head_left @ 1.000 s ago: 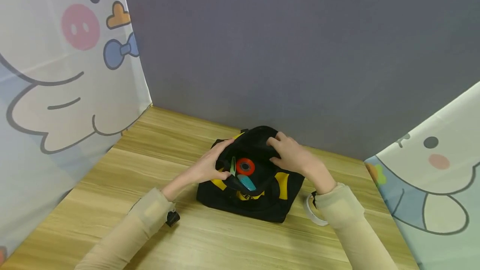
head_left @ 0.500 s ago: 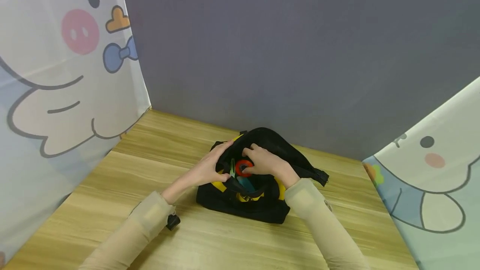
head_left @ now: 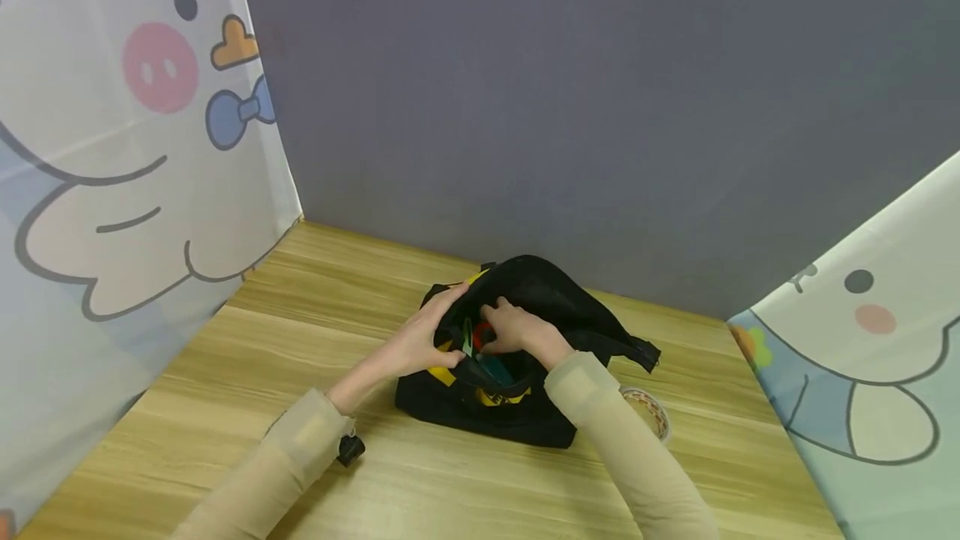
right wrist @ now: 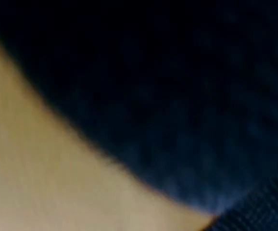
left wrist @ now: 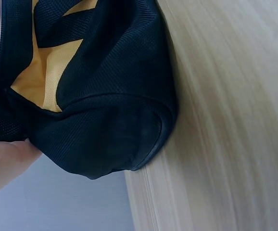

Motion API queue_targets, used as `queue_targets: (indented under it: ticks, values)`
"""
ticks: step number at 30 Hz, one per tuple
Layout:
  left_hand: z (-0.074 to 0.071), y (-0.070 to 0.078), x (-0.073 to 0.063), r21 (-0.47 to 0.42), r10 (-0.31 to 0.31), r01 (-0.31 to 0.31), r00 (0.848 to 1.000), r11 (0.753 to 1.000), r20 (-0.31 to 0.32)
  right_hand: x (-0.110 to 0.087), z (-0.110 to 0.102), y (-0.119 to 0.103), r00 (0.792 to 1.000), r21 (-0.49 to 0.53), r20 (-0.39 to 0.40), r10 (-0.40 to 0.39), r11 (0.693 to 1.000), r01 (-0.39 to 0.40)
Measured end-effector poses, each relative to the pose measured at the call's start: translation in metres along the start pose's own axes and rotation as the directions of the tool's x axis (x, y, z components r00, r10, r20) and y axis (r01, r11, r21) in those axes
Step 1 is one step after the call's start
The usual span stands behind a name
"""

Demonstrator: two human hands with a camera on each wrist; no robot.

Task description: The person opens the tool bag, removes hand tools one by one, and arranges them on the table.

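Observation:
A black bag with yellow panels [head_left: 480,423] stands on the table with its zippered mouth spread apart. My left hand [head_left: 412,347] grips the left side of its mouth; in the left wrist view the thumb [left wrist: 6,159] presses against the bag's edge. Inside lie a red ring-shaped roll [head_left: 480,334], a teal object [head_left: 495,369] and a thin light green piece [head_left: 468,337]. My right hand [head_left: 517,330] reaches into the mouth, fingers and thumb at the red roll and partly covering it. I cannot tell whether they press on it. Only blurred dark fabric [right wrist: 153,96] fills most of the right wrist view.
A roll of tape [head_left: 660,415] lies on the wooden table [head_left: 420,473] right of the bag, beside my right sleeve. The bag's loose zipped end [head_left: 641,352] sticks out to the right. A grey wall panel [head_left: 525,107] rises close behind.
My right hand has left the bag's right rim and moved left and down into the mouth, to the red roll. The freed flap has dropped to the right. My left hand keeps its hold.

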State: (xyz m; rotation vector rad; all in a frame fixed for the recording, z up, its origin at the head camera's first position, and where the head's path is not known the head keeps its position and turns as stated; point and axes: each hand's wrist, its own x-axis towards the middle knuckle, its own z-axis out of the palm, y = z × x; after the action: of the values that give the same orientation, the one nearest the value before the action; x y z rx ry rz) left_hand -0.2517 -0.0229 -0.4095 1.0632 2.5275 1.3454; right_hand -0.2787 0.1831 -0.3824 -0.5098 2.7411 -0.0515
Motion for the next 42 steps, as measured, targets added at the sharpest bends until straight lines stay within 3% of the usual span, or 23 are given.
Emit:
queue_targets:
  ticks: [16, 42]
  values:
    - [0.005, -0.004, 0.001, 0.017, 0.022, -0.022, 0.999, 1.0, -0.027, 0.022, 0.013, 0.002, 0.996, 0.021, 0.029, 0.09, 0.996, -0.09]
    - [0.01, -0.005, 0.003, 0.032, 0.027, -0.026, 0.999, 0.999, -0.031, 0.032, 0.021, 0.0, 0.978, 0.029, 0.08, 0.194, 0.98, -0.197]
